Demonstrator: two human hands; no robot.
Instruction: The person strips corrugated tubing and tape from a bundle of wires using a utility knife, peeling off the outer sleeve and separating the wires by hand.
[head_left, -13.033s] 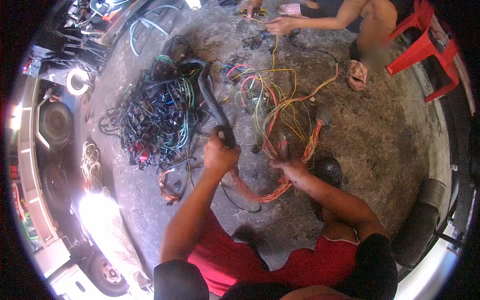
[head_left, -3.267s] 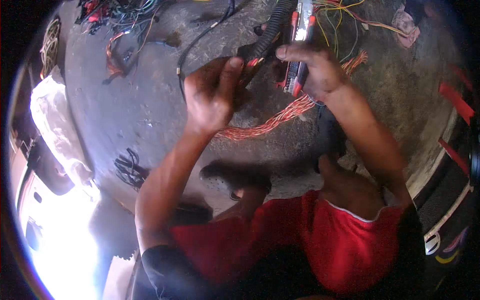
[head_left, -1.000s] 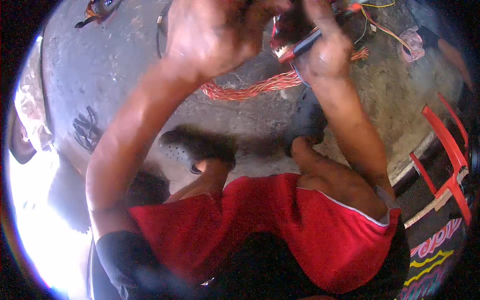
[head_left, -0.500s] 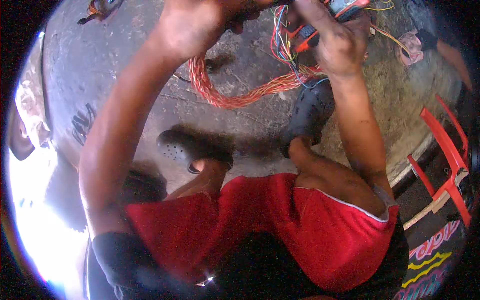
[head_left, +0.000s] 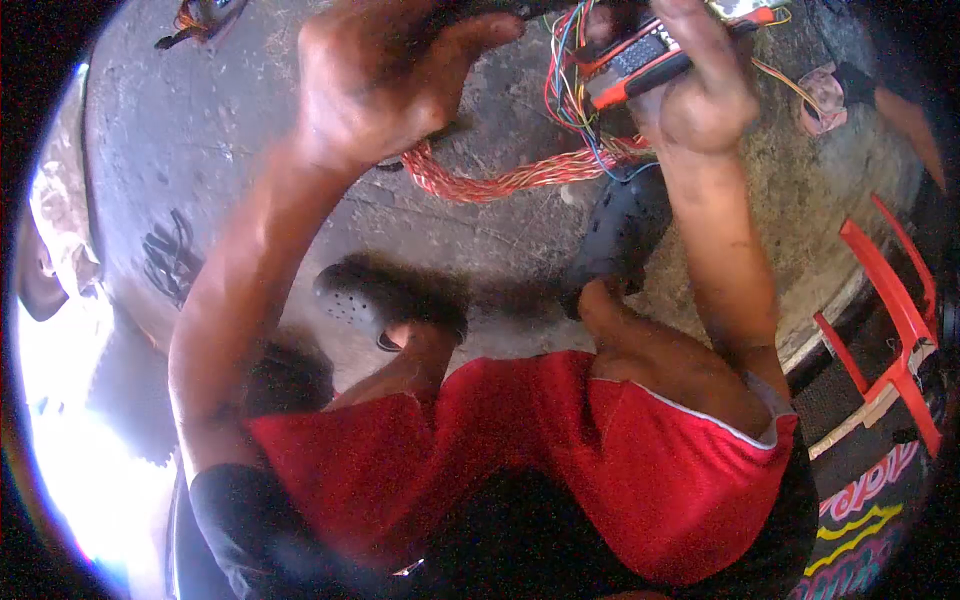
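My right hand (head_left: 700, 105) is closed around an orange-and-black hand-held device (head_left: 640, 60) with a grey face, perhaps a meter. Thin coloured wires (head_left: 572, 75) hang loosely beside it. A thick bundle of red-and-white twisted wires (head_left: 510, 183) curves along the ground between my two hands. My left hand (head_left: 380, 85) is at the upper left, above the bundle's left end, with its thumb stretched to the right. Its other fingers are hidden or cut off by the frame's top edge, so what it holds does not show.
Below the wires are my feet in dark clogs (head_left: 365, 300) on the grey ground (head_left: 500, 245). Another person's limb (head_left: 905, 125) enters from the right, near a pinkish object (head_left: 822, 100). A red frame (head_left: 900, 290) stands at right; dark cords (head_left: 170, 255) lie left.
My left hand has moved down and left, its thumb now clear to view. The wire bundle has shifted up slightly. My right hand has turned, showing more of the device.
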